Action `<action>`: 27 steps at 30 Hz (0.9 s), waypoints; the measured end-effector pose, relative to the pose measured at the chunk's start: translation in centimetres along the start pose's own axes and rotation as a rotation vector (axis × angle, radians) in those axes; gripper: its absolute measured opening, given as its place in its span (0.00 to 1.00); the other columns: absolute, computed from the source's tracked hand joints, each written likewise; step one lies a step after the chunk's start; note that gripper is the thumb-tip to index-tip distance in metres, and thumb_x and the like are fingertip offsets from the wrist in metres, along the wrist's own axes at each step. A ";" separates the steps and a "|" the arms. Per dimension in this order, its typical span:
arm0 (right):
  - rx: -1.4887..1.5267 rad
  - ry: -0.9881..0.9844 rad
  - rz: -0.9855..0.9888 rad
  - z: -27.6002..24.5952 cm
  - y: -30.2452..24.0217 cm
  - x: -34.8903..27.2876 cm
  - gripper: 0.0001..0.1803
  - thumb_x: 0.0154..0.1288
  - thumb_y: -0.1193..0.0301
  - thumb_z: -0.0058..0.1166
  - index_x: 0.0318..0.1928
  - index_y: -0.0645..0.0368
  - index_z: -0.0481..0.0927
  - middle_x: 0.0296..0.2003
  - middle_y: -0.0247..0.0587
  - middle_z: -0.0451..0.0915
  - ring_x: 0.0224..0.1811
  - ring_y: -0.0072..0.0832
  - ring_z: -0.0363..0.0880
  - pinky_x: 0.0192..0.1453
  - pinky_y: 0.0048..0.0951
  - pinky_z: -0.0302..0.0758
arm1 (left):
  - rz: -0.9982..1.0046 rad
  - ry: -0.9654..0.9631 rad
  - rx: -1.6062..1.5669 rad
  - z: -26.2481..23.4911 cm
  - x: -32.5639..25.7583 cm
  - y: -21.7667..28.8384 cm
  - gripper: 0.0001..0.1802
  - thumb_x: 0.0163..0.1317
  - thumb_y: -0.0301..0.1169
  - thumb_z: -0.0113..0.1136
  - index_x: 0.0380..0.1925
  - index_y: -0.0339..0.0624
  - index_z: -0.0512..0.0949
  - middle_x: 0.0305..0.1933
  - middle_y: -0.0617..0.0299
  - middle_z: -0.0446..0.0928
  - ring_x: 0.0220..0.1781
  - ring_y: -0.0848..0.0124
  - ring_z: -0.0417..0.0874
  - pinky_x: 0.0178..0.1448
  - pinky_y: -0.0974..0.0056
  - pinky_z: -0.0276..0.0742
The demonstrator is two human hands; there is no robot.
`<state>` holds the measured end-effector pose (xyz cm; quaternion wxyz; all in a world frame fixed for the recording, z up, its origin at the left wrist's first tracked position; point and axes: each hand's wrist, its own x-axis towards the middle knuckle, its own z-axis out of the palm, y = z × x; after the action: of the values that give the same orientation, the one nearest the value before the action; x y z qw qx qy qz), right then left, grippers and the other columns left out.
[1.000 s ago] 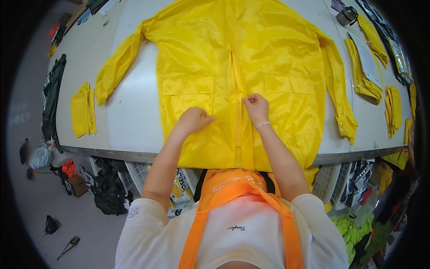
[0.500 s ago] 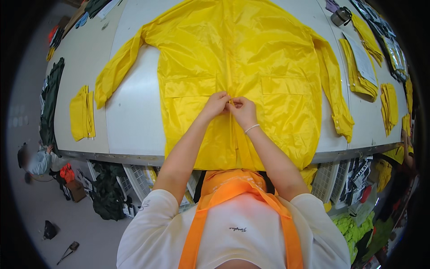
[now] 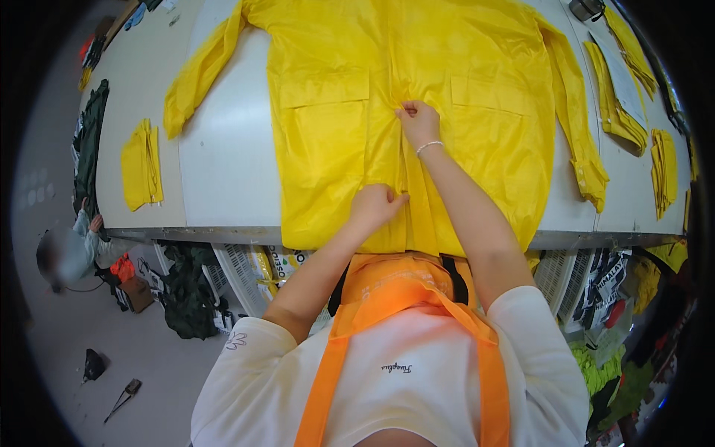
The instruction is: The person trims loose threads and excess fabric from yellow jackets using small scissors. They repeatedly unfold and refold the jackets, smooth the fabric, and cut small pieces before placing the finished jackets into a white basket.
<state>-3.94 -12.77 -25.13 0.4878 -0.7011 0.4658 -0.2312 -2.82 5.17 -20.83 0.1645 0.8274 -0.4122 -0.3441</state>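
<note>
I see the yellow raincoat (image 3: 328, 134) laid flat, front side up, on the white bench (image 3: 223, 156), its hem hanging slightly over the near edge and both sleeves spread outward. My left hand (image 3: 376, 205) is closed in a pinch on the front closure strip (image 3: 406, 160) near the hem. My right hand (image 3: 418, 123) is closed in a pinch on the same strip higher up, between the two chest pockets. The strip runs between the two grips.

Risk assessment, as a judgement from this view:
- Misalignment: if the two edges of the strip are not matched between the grips, the front may close with a pucker or offset. Cause: uneven tension from the two hands.
- Slippage: the fabric looks smooth and thin; a light pinch could let it slide free.
- Drag: pulling toward the near edge could draw the garment off the bench.

Folded yellow pieces (image 3: 141, 165) lie well apart on the left; further yellow stacks (image 3: 614, 112) lie on the right.
</note>
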 end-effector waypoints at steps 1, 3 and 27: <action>-0.051 -0.047 -0.014 -0.8 0.2 -0.6 0.15 0.52 0.64 0.59 0.32 0.66 0.79 0.28 0.50 0.80 0.31 0.38 0.80 0.38 0.32 0.75 | 0.002 -0.014 -0.017 0.6 -0.1 -0.5 0.21 0.54 0.44 0.60 0.11 0.39 0.75 0.16 0.54 0.76 0.16 0.66 0.77 0.25 0.63 0.72; -0.152 -0.165 -0.048 -2.9 0.6 -3.0 0.18 0.52 0.60 0.59 0.30 0.66 0.79 0.26 0.51 0.80 0.28 0.38 0.79 0.35 0.33 0.75 | -0.016 -0.032 -0.059 1.6 0.1 -2.2 0.22 0.52 0.44 0.62 0.11 0.39 0.75 0.15 0.54 0.76 0.15 0.67 0.77 0.24 0.63 0.72; -0.354 -0.405 -0.197 -9.4 1.1 -19.6 0.12 0.60 0.65 0.47 0.32 0.64 0.74 0.28 0.55 0.75 0.30 0.50 0.75 0.34 0.44 0.72 | 0.214 0.062 -0.085 2.3 -2.7 2.8 0.18 0.58 0.39 0.55 0.18 0.35 0.75 0.16 0.52 0.74 0.17 0.61 0.75 0.23 0.62 0.68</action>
<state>-20.72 -0.01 -19.63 0.4160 -0.8493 0.3215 -0.0477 -7.19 5.66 -19.75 0.2480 0.7812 -0.4779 -0.3159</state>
